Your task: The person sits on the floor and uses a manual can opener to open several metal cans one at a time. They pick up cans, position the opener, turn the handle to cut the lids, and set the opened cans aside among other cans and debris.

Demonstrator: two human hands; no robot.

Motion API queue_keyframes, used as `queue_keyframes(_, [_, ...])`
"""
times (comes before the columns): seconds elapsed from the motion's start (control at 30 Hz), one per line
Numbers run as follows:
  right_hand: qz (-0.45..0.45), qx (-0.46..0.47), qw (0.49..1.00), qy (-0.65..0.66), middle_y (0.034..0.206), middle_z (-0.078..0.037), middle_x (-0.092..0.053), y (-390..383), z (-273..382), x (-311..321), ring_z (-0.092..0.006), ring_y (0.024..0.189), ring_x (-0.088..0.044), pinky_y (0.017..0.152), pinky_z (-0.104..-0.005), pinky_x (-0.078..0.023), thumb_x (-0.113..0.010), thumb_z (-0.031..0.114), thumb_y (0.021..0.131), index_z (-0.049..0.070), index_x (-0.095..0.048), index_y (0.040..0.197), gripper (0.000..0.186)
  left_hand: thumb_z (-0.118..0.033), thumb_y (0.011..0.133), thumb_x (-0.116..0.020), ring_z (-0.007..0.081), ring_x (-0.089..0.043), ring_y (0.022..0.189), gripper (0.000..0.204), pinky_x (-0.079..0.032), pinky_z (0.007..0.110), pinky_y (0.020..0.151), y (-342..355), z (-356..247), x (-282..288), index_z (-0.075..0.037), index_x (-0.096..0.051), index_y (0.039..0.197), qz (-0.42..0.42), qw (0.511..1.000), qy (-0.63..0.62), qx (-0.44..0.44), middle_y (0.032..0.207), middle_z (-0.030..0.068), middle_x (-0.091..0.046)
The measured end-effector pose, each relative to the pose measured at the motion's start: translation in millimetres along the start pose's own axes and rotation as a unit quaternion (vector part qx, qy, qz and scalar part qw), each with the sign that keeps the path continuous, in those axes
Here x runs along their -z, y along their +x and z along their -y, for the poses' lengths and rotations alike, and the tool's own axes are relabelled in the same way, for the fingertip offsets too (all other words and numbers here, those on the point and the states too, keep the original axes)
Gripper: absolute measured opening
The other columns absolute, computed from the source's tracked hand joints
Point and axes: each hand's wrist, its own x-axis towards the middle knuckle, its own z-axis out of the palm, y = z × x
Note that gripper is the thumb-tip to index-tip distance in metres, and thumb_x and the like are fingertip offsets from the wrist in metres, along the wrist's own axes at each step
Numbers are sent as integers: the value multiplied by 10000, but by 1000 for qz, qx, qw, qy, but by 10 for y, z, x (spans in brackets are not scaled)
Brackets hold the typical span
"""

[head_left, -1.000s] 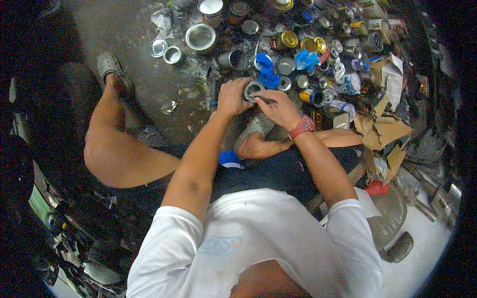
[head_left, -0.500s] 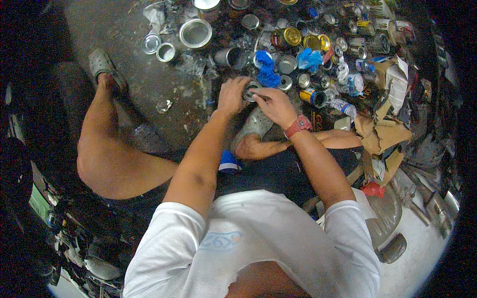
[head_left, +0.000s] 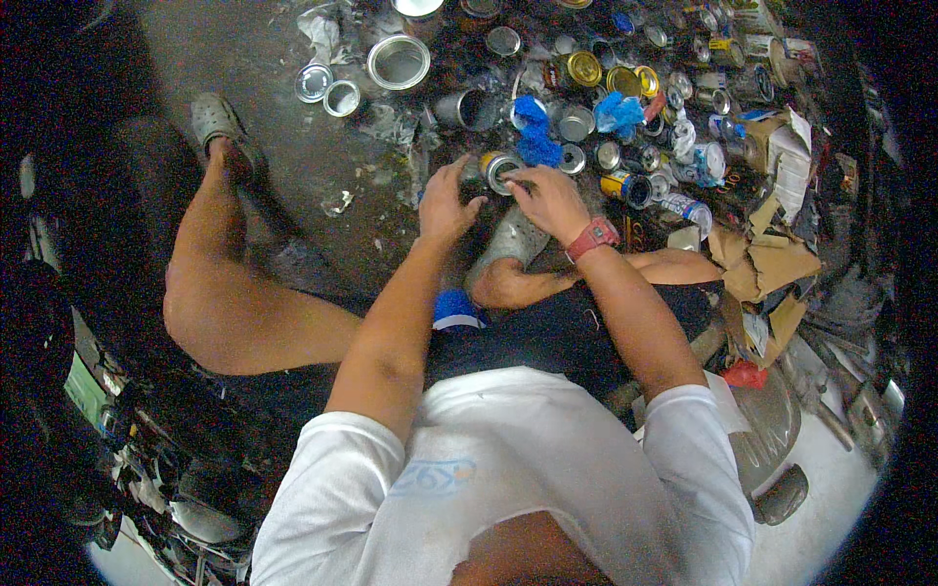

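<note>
A small open-topped tin can (head_left: 490, 164) with a yellowish side is in front of me, tilted a little. My right hand (head_left: 550, 202), with a red watch on its wrist, pinches the right side of the can's rim. Just left of the can is my left hand (head_left: 449, 207), thumb and fingers apart, holding nothing. Beyond the can lie a crumpled blue cloth or glove (head_left: 534, 132) and a small open tin (head_left: 573, 158). What the can holds is too blurred to make out.
Several used cans crowd the floor ahead and to the right, among them a wide open can (head_left: 399, 62) and a yellow-and-blue can (head_left: 626, 188). Torn cardboard (head_left: 772, 262) lies at the right. A blue-and-white object (head_left: 456, 310) sits near my lap. My clog-clad feet flank the work area.
My left hand has come off the can and opened, moving slightly left. The can now tilts, showing its yellowish side, with my right hand still at its rim. The whole view shifted slightly.
</note>
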Motion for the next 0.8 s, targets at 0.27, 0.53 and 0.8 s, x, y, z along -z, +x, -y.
queue_keyframes(0.27, [-18,20,1000,10,1001,-179,-751,-18,-108,-80,-386,955,-696,864,-515,-546,-682,260,941,85,-778,1054,229,-351,870,-804,391,-595,1263,649,-468,481,1079,-229,291,76,-98,-572,1420,-62,994,37,84,1362,176,-637])
queue_keyframes(0.53, [-41,33,999,12,973,-208,-753,8,-135,-82,-407,918,-717,845,-552,-557,-654,286,947,92,-785,1031,249,-264,846,-831,364,-693,1041,489,-547,442,905,-266,290,185,-124,-659,1281,-122,986,36,104,1164,149,-707])
queue_keyframes(0.8, [-23,-3,1000,-15,949,-157,-748,2,-170,-156,-391,934,-674,842,-541,-506,-705,335,934,113,-794,1050,266,-284,857,-820,336,-703,1028,462,-544,443,910,-312,415,163,-122,-672,1264,-128,987,34,86,1168,155,-714])
